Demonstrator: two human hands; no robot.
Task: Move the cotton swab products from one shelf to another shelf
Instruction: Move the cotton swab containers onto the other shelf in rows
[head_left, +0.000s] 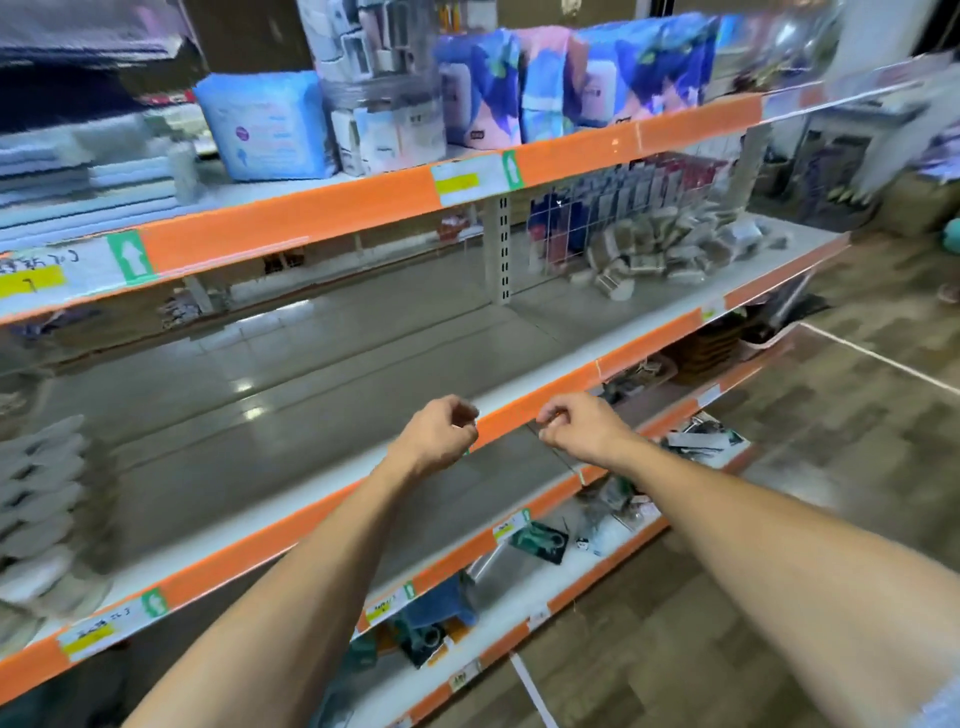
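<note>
The heap of small clear cotton swab packs (670, 249) lies at the far right of the orange-edged white metal shelf (332, 364); my left hand (439, 434) and right hand (582, 423) hover at its front edge, fingers loosely curled, holding nothing I can make out

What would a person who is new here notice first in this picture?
Probably the two bare forearms reaching in, with the left hand and right hand loosely curled, holding nothing, at the orange front strip of the wide grey middle shelf. Next, the colourful blue and pink soft packs on the top shelf.
</note>
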